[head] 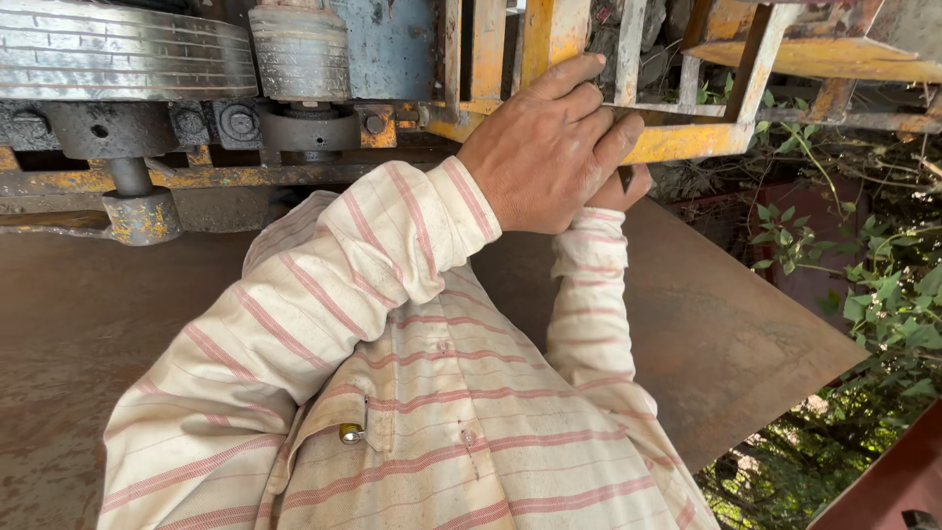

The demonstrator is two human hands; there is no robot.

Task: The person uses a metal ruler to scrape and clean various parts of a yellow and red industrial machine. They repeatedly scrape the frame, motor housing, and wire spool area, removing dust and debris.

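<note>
My left hand (549, 147) lies flat with the fingers spread a little over the chipped yellow-painted steel frame (677, 140) of the machine, the fingertips reaching up onto its upright bar. My right hand (620, 188) is mostly hidden beneath the left; only a curled edge shows under the frame's lower rail, and I cannot tell whether it grips anything. Both sleeves of my cream shirt with thin red stripes (432, 393) fill the middle of the view.

Under my arms spreads a broad rusty brown steel sheet (706, 324). Its right edge runs on a slant and ends in open air, with green leafy bushes (883, 294) below and beyond it, so the free room lies to the right. To the left the sheet runs under the machine, where a wide ribbed grey metal wheel (118, 49) and a smaller grey ribbed roller (299, 49) hang close above, bolted to a dark greasy beam (177, 123). A rust-red metal edge (883, 481) cuts the lower right corner.
</note>
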